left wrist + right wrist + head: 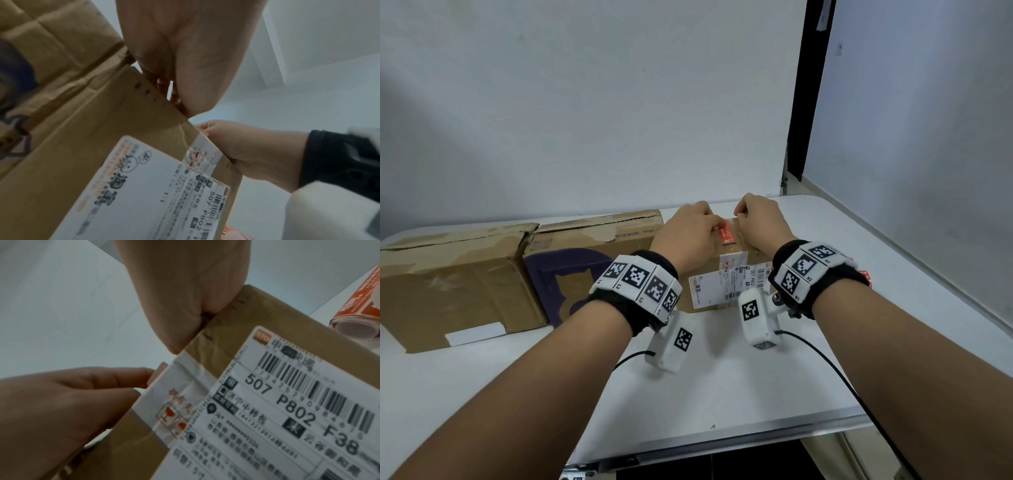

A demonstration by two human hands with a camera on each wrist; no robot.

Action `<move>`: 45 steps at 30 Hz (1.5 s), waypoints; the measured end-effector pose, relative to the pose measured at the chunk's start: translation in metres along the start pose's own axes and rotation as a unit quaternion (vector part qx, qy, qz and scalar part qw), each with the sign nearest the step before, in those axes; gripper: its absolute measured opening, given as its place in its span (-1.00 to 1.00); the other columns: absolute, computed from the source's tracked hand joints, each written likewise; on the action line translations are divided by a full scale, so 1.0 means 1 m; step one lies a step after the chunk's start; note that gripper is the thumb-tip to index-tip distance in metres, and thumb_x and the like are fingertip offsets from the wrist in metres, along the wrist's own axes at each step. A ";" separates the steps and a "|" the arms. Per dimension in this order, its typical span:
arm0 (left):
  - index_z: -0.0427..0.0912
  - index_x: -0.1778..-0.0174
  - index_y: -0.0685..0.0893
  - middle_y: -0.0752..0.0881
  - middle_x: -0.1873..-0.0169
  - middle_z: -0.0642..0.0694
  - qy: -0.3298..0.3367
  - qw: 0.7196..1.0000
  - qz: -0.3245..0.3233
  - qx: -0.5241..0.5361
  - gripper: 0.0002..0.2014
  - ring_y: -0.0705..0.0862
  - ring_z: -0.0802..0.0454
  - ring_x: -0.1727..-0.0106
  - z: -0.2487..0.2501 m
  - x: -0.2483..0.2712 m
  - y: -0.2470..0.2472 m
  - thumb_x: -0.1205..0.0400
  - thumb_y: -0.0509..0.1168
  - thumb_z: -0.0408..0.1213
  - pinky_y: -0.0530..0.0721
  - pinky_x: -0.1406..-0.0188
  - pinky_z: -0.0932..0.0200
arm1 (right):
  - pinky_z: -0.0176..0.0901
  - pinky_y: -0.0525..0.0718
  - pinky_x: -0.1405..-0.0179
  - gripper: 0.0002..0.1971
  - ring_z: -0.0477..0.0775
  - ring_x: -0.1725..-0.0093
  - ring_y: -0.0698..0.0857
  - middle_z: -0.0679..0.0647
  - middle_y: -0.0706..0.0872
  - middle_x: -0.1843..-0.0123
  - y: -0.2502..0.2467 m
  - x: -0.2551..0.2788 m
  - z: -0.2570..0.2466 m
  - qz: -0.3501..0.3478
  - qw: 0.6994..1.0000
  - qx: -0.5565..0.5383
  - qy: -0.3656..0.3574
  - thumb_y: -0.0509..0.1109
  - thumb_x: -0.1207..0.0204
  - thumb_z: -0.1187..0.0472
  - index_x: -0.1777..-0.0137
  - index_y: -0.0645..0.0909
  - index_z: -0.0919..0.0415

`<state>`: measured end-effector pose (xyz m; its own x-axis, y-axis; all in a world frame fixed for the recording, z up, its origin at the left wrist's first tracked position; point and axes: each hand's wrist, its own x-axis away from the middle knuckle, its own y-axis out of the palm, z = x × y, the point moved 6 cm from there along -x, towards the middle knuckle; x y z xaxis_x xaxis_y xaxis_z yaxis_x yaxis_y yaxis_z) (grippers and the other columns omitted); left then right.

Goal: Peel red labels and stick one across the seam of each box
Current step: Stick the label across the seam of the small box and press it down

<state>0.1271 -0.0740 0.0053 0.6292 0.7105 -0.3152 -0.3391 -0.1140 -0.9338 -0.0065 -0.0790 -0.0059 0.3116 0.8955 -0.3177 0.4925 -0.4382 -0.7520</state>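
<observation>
Both hands, left [690, 233] and right [760, 222], are curled onto the red label [727, 233] atop the small box [726, 274]; if it's pressed unevenly, a wrinkle or missed seam is likely.

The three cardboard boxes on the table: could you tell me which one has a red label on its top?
The rightmost box, with the white shipping label on its front; both hands work the red label there. The other two show none.

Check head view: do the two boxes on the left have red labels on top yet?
No: the two boxes on the left show bare cardboard tops; the only red label is on the small box under both hands.
</observation>
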 end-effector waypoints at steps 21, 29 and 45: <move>-0.23 -0.25 0.70 0.54 -0.18 -0.22 -0.033 0.998 -0.043 0.008 -0.63 0.54 -0.12 -0.21 -0.001 0.000 -0.007 -0.69 0.05 -0.27 0.50 -0.23 0.07 | -0.12 0.63 -0.12 -0.76 0.05 -0.11 0.66 0.09 0.72 -0.12 -0.007 0.007 0.004 -0.018 0.997 -0.073 -0.009 0.24 -0.47 0.36 -0.04 0.68 0.17; -0.14 -0.19 0.71 0.54 -0.22 -0.06 -0.009 0.998 -0.060 -0.004 -0.48 0.55 0.01 -0.20 -0.009 0.013 -0.008 -0.60 0.16 0.21 0.47 -0.11 0.18 | -0.12 0.63 -0.17 -0.68 0.02 -0.14 0.65 0.07 0.74 -0.12 -0.019 0.014 -0.003 -0.004 0.993 -0.103 -0.066 0.24 -0.45 0.46 0.11 0.77 0.12; -0.21 -0.23 0.69 0.53 -0.23 -0.11 -0.018 0.998 -0.050 0.018 -0.34 0.51 -0.02 -0.26 -0.009 0.016 0.000 -0.44 0.32 0.28 0.46 -0.26 0.15 | 0.02 0.62 -0.26 -0.69 0.18 -0.22 0.69 0.14 0.77 -0.20 -0.011 0.047 -0.014 0.004 0.989 -0.004 -0.150 0.25 -0.53 0.42 -0.08 0.81 0.25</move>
<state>0.1430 -0.0690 -0.0010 0.6351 0.7420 -0.2146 -0.3023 -0.0168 -0.9530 0.0136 -0.0335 -0.0041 0.0599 0.8746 -0.4811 0.4973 -0.4440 -0.7453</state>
